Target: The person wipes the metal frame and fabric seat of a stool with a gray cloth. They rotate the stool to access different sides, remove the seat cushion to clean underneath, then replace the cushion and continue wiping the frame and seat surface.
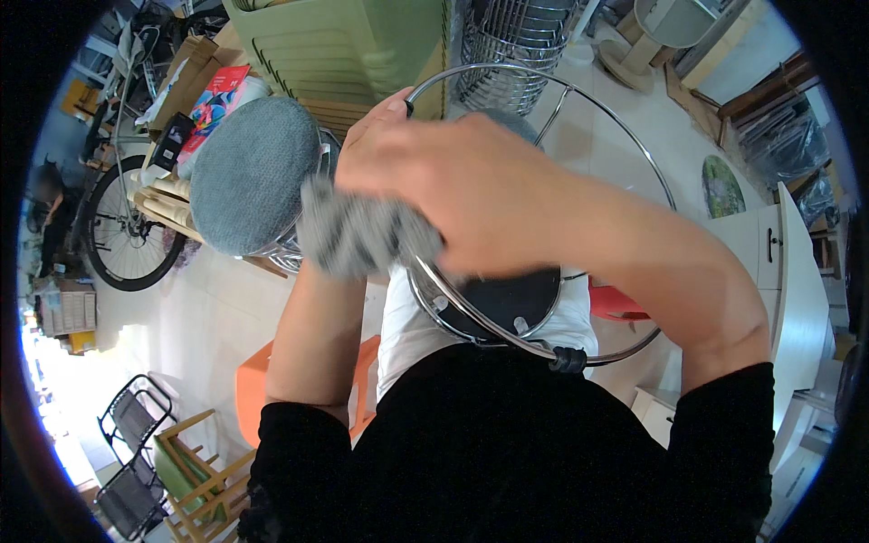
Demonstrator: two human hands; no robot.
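Observation:
A chrome-framed stool [471, 319] lies across my lap, its wide metal ring tilted up toward me and black rubber pads on the ring. Below the ring shows a round black disc [511, 300] with a smaller chrome hoop. My right hand [453, 185], blurred by motion, is closed on a bunched grey cloth [362, 231] at the ring's left side. Behind it, my left hand [385, 110] is mostly hidden; its visible fingers close on the ring near a black pad.
A stool with a round grey-blue padded seat [249, 176] stands at the left, beside a bicycle wheel [136, 223]. Ahead are a green plastic bin [344, 54] and stacked chrome frames [511, 54]. An orange stool [253, 389] is at lower left, a white cabinet [797, 308] at right.

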